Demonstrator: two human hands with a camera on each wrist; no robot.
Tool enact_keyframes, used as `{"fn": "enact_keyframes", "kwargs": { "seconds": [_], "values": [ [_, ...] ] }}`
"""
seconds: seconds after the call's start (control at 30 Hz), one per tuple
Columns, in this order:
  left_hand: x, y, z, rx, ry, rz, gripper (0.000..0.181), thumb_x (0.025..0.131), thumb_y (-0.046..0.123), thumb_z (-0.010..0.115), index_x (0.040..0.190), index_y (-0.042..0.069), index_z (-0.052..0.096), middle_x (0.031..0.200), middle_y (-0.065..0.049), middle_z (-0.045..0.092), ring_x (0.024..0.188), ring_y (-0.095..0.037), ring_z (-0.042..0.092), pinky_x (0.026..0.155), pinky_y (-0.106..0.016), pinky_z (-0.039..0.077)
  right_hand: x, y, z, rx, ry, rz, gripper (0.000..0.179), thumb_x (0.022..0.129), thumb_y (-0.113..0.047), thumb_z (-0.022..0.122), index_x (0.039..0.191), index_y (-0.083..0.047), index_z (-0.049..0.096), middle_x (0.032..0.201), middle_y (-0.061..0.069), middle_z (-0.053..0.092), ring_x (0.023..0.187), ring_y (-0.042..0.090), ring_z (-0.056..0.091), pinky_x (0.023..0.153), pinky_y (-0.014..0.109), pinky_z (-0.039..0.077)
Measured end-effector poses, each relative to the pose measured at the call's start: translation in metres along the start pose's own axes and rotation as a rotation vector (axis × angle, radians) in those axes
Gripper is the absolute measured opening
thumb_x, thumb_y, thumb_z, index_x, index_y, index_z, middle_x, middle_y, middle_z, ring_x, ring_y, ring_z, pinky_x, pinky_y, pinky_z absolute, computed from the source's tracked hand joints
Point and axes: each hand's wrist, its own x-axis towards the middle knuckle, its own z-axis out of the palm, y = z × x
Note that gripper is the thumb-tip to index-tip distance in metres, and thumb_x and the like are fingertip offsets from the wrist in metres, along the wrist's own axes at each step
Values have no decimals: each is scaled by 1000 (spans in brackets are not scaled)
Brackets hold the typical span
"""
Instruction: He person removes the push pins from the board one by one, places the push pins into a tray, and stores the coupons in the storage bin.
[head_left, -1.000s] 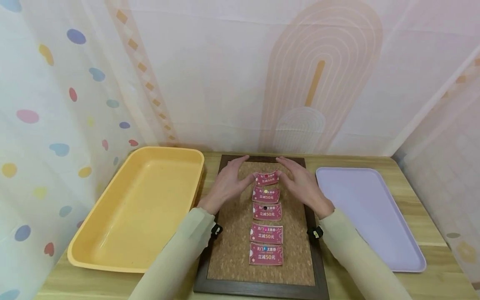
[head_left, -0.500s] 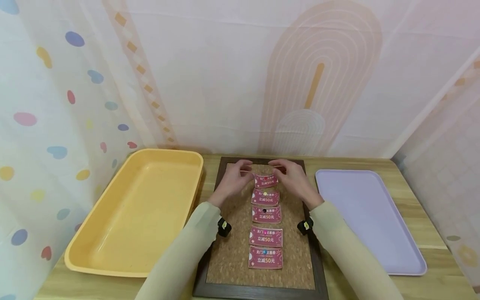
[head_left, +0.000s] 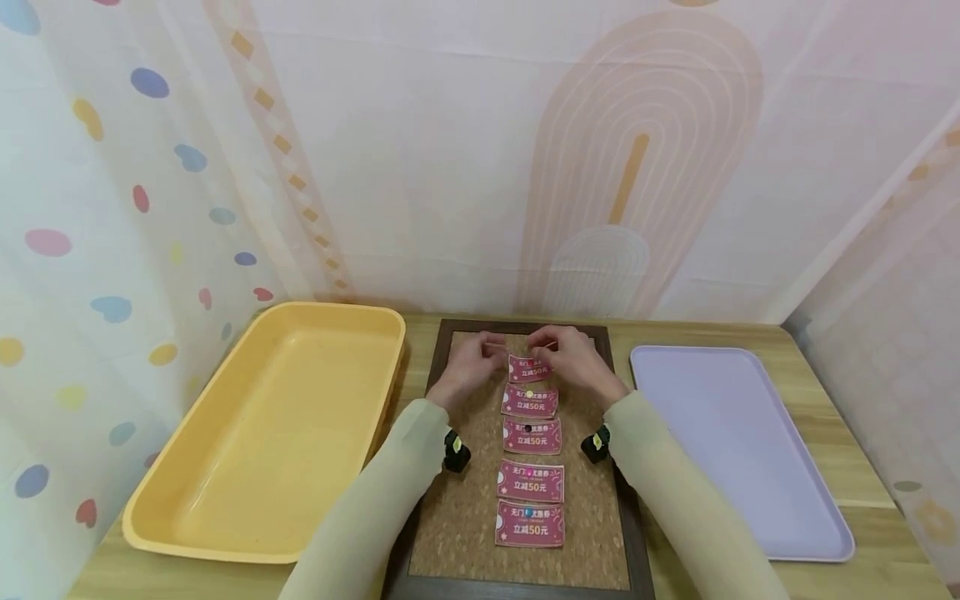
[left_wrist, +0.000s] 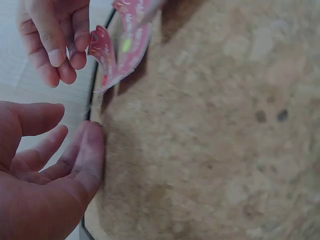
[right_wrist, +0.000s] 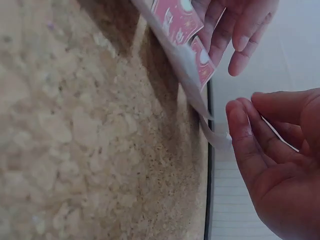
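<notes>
Pink coupons run in a column down a dark-framed cork board (head_left: 453,533), each with a coloured pushpin near its upper middle. At the far end, the top coupon (head_left: 520,372) carries a red pin (left_wrist: 105,79); the second coupon (head_left: 529,407) has a yellow pin (left_wrist: 127,45). My left hand (head_left: 472,362) hovers beside the top coupon's left edge, thumb and fingers apart, holding nothing. From the right, my right hand (head_left: 572,358) reaches over that coupon's right part, partly hiding it. Its thumb (right_wrist: 280,106) and fingertips come close together near the coupon's curled edge; nothing shows between them.
Left of the board stands a deep yellow tray (head_left: 142,533). A shallow lilac tray (head_left: 720,433) lies to the right. Both rest on a wooden table (head_left: 825,392) backed by a patterned curtain (head_left: 442,167). The upper coupons curl away from the cork.
Both hands have drawn inward towards the top coupon, their spread fingers bending. My right hand has moved left over the coupon's right side. The coupons stay pinned in place; the view has tilted slightly upward.
</notes>
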Motion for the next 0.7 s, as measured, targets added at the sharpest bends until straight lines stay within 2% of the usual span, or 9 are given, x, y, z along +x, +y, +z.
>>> {"fn": "enact_keyframes", "kwargs": {
  "seconds": [0.1, 0.27, 0.33, 0.53, 0.7],
  "values": [
    [2, -3, 1, 13, 3, -6, 35, 103, 10, 62, 136, 0, 60, 123, -19, 68, 113, -31, 65, 96, -44, 53, 4, 1, 0, -34, -29, 16, 22, 103, -13, 62, 122, -7, 73, 120, 11, 72, 103, 25, 66, 84, 40, 54],
    [4, -4, 0, 39, -17, 21, 30, 99, 7, 66, 127, -1, 62, 115, -19, 71, 108, -32, 68, 93, -43, 54, 10, 6, -1, -51, -58, 14, 20, 100, -11, 67, 117, -5, 75, 113, 10, 73, 102, 24, 67, 85, 38, 53],
    [6, -5, 0, 57, -29, 40, 27, 98, 6, 67, 123, -1, 63, 113, -19, 72, 106, -31, 68, 91, -41, 55, 12, 10, -2, -55, -73, 6, 19, 100, -10, 68, 116, -4, 76, 110, 9, 74, 99, 23, 66, 83, 37, 53],
    [11, -9, 1, 126, -51, 80, 17, 98, 5, 69, 115, 2, 69, 108, -14, 73, 103, -27, 69, 89, -40, 55, 14, 17, -4, -38, -132, 49, 15, 100, -9, 68, 112, -4, 76, 105, 8, 73, 84, 18, 61, 71, 29, 49],
    [10, -10, 2, 146, -64, 104, 12, 97, 4, 70, 109, 4, 72, 104, -10, 73, 100, -24, 69, 88, -39, 55, 14, 19, -5, -50, -155, 71, 12, 100, -8, 67, 108, -6, 76, 101, 6, 72, 80, 17, 59, 69, 29, 48]
  ]
}}
